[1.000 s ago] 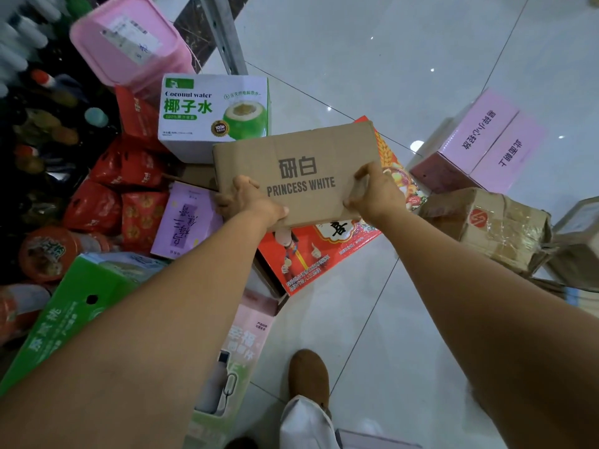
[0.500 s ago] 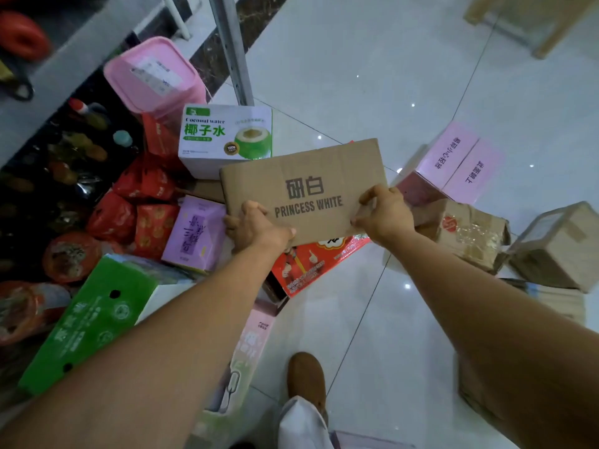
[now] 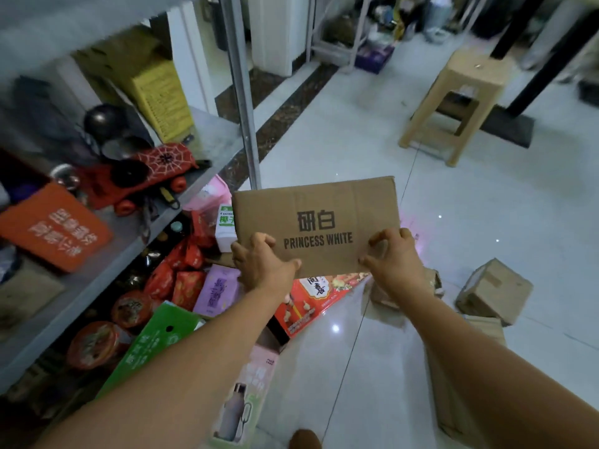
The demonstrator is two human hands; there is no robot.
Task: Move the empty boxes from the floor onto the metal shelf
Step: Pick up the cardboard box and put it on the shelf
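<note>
Beside the shelf [image 3: 214, 137], above the floor [image 3: 486, 205], one box [image 3: 316, 218] is held by both hands, the left hand [image 3: 262, 265] clamped on its lower-left corner, the right hand [image 3: 393, 257] on its lower-right.

Both arms stretch forward; left hand [image 3: 262, 267] and right hand [image 3: 393, 259] grip the box [image 3: 317, 218] by its lower corners.

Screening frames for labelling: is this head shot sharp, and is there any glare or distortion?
Head view: the cardboard box, left hand and right hand are sharp, print legible; the metal shelf is smeared at upper left; small glare spots dot the floor.
</note>
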